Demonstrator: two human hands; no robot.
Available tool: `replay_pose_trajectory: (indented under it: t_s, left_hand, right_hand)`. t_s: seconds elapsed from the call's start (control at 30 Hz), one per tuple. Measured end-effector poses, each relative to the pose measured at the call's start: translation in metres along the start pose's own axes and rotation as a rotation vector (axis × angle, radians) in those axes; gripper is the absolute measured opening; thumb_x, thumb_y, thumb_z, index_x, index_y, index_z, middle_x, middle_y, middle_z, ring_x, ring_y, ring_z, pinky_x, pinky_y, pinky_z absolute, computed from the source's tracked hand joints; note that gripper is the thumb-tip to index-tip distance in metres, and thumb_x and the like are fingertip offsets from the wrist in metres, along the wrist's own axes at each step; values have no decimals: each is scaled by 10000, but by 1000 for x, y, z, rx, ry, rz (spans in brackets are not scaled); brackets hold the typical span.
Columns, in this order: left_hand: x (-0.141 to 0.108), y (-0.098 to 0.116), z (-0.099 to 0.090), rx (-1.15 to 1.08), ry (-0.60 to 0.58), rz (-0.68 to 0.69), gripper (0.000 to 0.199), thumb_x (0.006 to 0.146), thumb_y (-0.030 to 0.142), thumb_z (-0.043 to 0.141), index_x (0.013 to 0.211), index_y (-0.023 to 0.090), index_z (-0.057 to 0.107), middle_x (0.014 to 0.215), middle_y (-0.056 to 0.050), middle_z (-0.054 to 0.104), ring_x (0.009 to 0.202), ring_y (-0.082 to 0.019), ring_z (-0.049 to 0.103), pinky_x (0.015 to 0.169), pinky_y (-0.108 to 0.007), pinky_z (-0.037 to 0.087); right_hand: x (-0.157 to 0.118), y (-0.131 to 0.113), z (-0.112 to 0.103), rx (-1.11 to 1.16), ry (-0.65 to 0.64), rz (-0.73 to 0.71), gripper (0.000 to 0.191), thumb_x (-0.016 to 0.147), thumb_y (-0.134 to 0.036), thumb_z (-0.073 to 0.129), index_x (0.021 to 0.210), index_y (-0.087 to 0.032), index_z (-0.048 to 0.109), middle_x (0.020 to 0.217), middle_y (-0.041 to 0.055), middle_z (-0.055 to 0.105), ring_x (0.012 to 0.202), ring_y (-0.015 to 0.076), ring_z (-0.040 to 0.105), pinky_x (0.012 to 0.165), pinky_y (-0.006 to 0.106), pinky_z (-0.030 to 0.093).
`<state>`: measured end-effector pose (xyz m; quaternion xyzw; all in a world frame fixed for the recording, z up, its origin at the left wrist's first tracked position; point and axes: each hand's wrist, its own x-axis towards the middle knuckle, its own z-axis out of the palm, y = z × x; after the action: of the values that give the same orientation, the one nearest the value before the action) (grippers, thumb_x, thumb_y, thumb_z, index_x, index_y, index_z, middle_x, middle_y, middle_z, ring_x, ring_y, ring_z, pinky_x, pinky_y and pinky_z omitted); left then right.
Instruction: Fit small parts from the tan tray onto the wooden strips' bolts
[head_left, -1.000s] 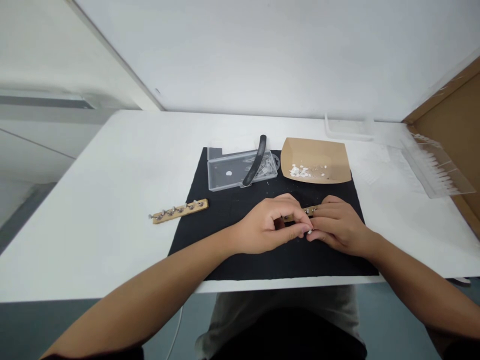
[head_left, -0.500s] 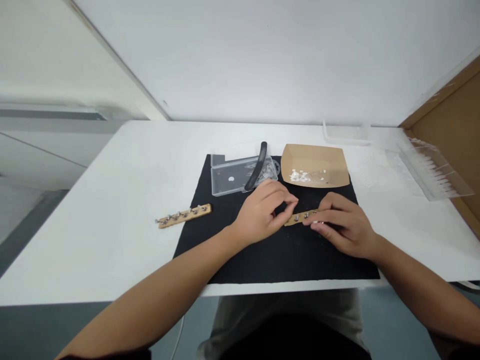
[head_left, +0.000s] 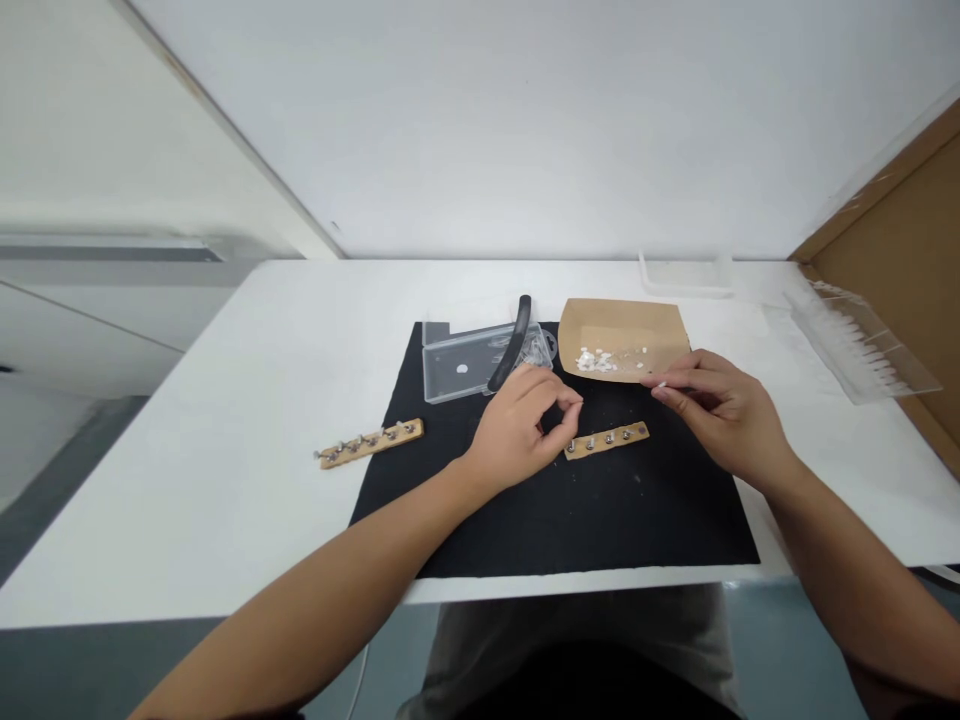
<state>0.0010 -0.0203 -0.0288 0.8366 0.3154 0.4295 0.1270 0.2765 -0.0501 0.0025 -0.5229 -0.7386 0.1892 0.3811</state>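
Note:
Thumb and forefinger of my left hand (head_left: 525,425) are pinched together at the left end of a tan strip (head_left: 619,438) set with a row of small metal studs. Whatever those fingertips hold is too small to make out. My right hand (head_left: 724,410) pinches a small white piece (head_left: 661,386) at the near right edge of a brown cardboard tray (head_left: 630,315). White flakes (head_left: 594,360) and tiny clear bits lie in that tray. The strip rests on a black mat (head_left: 540,530).
A clear plastic case (head_left: 450,385) with small clear parts sits behind my left hand, a curved black handle (head_left: 514,345) across it. A second studded strip (head_left: 371,444) lies at the left. Clear plastic racks (head_left: 862,345) stand at the right.
My right hand has moved off the strip, right and up to the tray's edge, with the white piece in its fingers. More of the strip shows. My left hand stays pinched nearby.

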Motion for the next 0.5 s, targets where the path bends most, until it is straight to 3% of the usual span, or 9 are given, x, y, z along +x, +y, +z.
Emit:
replay_pose_trajectory:
  t_s: [0.2,0.5]
  left_hand:
    - [0,-1,1,25,25,-8,55,989,147,642,981,176,687,899,-59,730,860,-189,641,810,-335,541]
    - [1,-3,3,36,24,-16,62,1012,168,621,983,194,668,905,-52,729,887,-195,653,817,-340,548]
  right_hand:
    - [-2,8,-3,33,-84,63,139,944,-421,796,958,-285,826,1009,23,811,919,215,763,817,365,599]
    - [3,5,-12,-98,-441,159,91,956,-289,738,930,-299,824,942,-15,821,868,198,764,803,332,572]
